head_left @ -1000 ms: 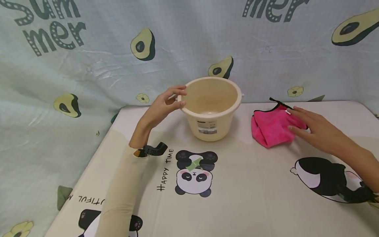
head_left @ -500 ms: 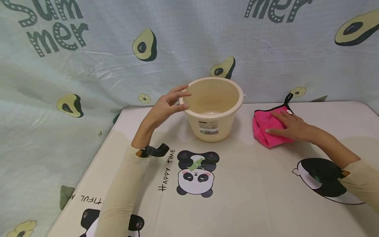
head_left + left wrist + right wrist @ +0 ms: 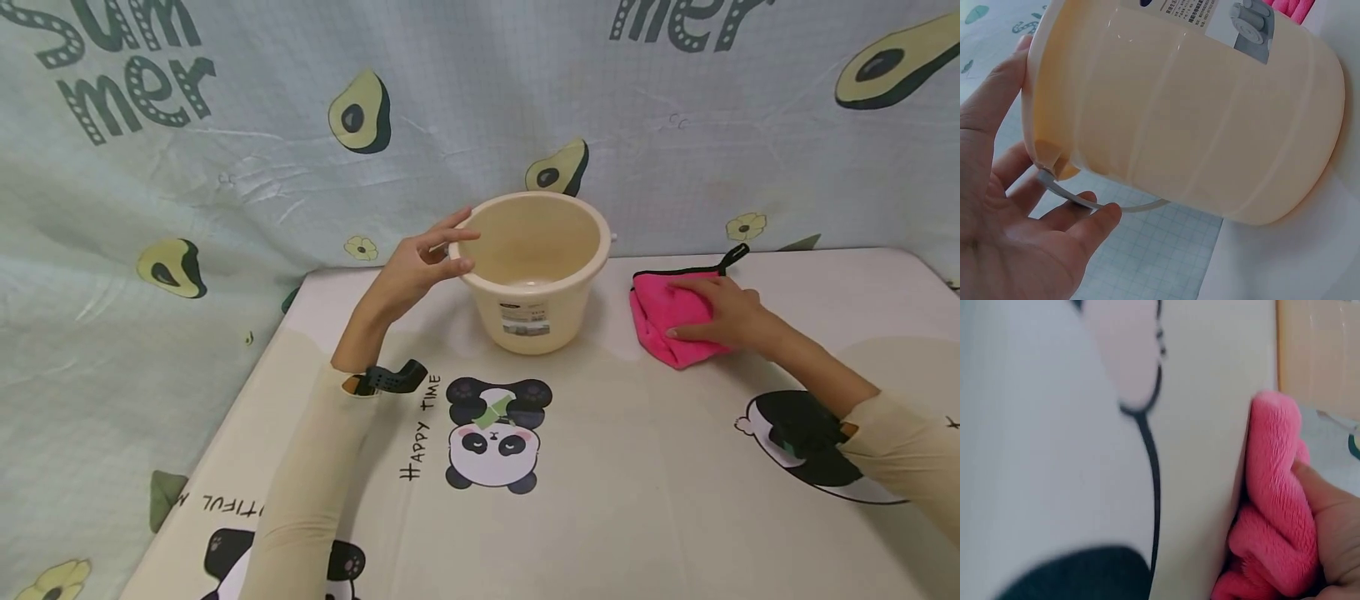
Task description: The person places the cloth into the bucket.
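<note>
- From the head camera I see my left hand (image 3: 420, 268) at the left rim of the cream bucket (image 3: 534, 271), thumb and fingers lightly curled at the lip. The bucket stands upright on the table (image 3: 615, 467), near its back edge. My right hand (image 3: 723, 315) lies on the pink cloth (image 3: 663, 321), which sits on the table to the right of the bucket, near it but apart.
- Through the left wrist camera the bucket (image 3: 1191, 112) fills the frame; my left hand (image 3: 1016, 206) cups its rim, and the fingers (image 3: 1094, 219) touch the thin grey handle (image 3: 1104, 203). I judge this a steadying hold.
- Through the right wrist camera my right hand (image 3: 1329, 525) has the cloth (image 3: 1275, 512) bunched under curled fingers, so it grips the cloth, which is not lifted yet.
- I judge the step in hand to be taking up the cloth; the next move calls for a firm pinch and a clean lift, with the bucket held steady.
</note>
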{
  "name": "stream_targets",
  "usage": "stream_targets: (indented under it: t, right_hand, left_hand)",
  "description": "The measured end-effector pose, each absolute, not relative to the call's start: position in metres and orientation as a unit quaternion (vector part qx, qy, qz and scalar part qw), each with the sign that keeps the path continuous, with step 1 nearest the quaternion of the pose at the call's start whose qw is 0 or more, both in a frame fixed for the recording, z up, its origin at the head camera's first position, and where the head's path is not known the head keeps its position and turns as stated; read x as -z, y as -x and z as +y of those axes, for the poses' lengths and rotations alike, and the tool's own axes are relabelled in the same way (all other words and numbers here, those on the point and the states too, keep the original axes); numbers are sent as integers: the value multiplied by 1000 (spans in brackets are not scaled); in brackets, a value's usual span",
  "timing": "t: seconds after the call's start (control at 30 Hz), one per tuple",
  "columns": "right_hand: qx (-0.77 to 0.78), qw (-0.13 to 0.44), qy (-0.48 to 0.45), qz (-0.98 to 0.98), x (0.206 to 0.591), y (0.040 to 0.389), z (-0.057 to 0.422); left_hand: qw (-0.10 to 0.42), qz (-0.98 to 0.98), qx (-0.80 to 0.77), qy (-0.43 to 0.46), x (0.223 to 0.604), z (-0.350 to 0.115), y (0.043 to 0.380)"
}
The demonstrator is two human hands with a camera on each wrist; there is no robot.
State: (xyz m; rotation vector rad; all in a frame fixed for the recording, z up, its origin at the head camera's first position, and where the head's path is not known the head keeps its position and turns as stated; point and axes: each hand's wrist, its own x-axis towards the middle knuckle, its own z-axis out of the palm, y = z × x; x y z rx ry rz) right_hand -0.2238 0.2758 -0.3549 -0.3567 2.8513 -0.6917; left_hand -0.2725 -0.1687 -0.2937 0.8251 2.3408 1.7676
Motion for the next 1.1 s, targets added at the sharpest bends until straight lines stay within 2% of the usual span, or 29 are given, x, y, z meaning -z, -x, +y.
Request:
stream_targets:
  t: [0.2,0.4,0.63,0.87,1.1]
  right_hand:
    - [306,60,96,945,354,218,265]
    - [285,-8,94,954,350,205,264]
    - [259,-77,125,955,326,194,266]
    - [266,-79,137,951,308,184,271]
    - [280,-85,131,947,295,174,277]
  left_hand:
    - [47,767,-581,-266,296,-170,274]
    - [50,772,-572,-273,298,-168,273]
    - [49,772,-574,-269,296,-169,272]
    - [47,773,-573,-268,296,-170,271]
    - [83,723,-636,-256,300,-168,272]
